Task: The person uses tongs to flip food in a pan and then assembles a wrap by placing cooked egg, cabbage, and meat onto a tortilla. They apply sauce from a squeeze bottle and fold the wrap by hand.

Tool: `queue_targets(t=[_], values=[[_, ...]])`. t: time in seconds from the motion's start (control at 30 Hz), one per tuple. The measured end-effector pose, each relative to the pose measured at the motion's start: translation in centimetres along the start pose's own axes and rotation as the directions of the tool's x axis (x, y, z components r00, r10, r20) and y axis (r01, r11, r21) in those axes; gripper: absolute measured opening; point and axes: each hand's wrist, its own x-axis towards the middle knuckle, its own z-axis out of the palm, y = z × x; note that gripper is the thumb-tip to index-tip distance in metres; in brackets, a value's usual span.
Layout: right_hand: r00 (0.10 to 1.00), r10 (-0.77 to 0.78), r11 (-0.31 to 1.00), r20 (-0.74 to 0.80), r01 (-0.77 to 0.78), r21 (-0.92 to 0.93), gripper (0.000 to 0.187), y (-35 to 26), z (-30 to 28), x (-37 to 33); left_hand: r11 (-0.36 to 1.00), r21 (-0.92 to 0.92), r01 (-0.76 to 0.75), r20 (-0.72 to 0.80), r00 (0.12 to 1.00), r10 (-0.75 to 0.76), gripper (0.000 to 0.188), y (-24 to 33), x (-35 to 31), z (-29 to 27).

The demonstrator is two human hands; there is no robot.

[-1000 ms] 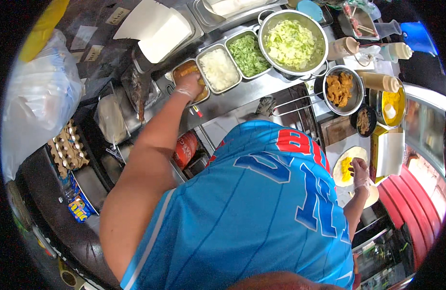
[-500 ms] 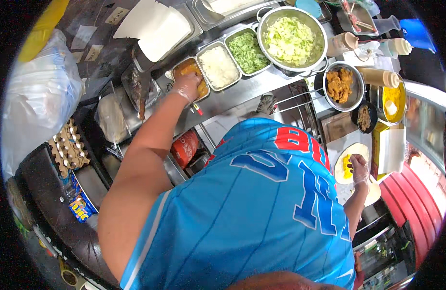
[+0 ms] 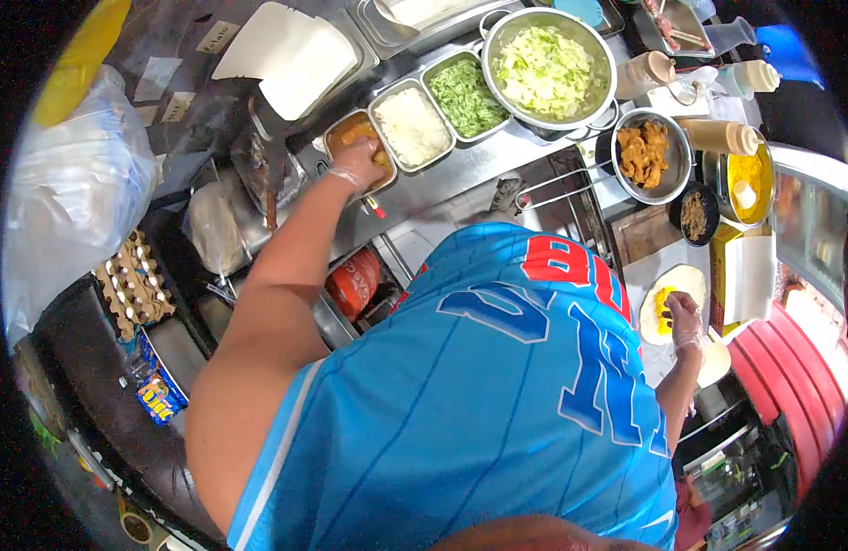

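My left hand (image 3: 359, 167), in a clear plastic glove, reaches into a small metal tray (image 3: 384, 186) of orange food in sauce. Its fingers bend down into the food, so their tips and anything in them are hidden. At the right, my gloved right hand (image 3: 687, 320) hovers at the edge of a round flatbread (image 3: 690, 280) lying on white paper. Those fingers are curled inward; I cannot make out whether they hold anything. A strip of yellow filling (image 3: 662, 308) lies on the flatbread beside the fingertips.
Trays of chopped white vegetable (image 3: 412, 127) and shredded green vegetable (image 3: 466, 95) adjoin the orange one. Beyond stand a colander of chopped lettuce (image 3: 548, 72), a bowl of brown meat pieces (image 3: 642, 154) and sauce bottles (image 3: 718, 136). Egg cartons (image 3: 133, 285) sit at the left.
My left hand has shifted slightly within the orange food, and its fingers look more bent. The right hand stays beside the filling. The whole view has moved a little.
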Motion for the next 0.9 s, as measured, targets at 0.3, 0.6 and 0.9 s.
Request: queue_targets(t=[0.3,0.6,0.9], values=[[1.000,-0.013,1.000,0.015,0.014,-0.025,0.029,-0.9,0.1,-0.2,0.943,-0.259,0.210,0.020,0.977,-0.212,0.036,-1.3,0.8,1.2],[1.000,-0.005,1.000,-0.004,0.005,-0.017,0.027,-1.4,0.0,-0.1,0.891,-0.345,0.295,0.056,0.954,-0.295,0.039,-2.6,-1.5,-2.9],[1.000,-0.022,0.999,0.004,0.022,-0.047,0.030,-0.8,0.1,-0.1,0.976,-0.171,0.137,0.083,0.989,-0.124,0.039,-3.0,-1.7,-3.3]])
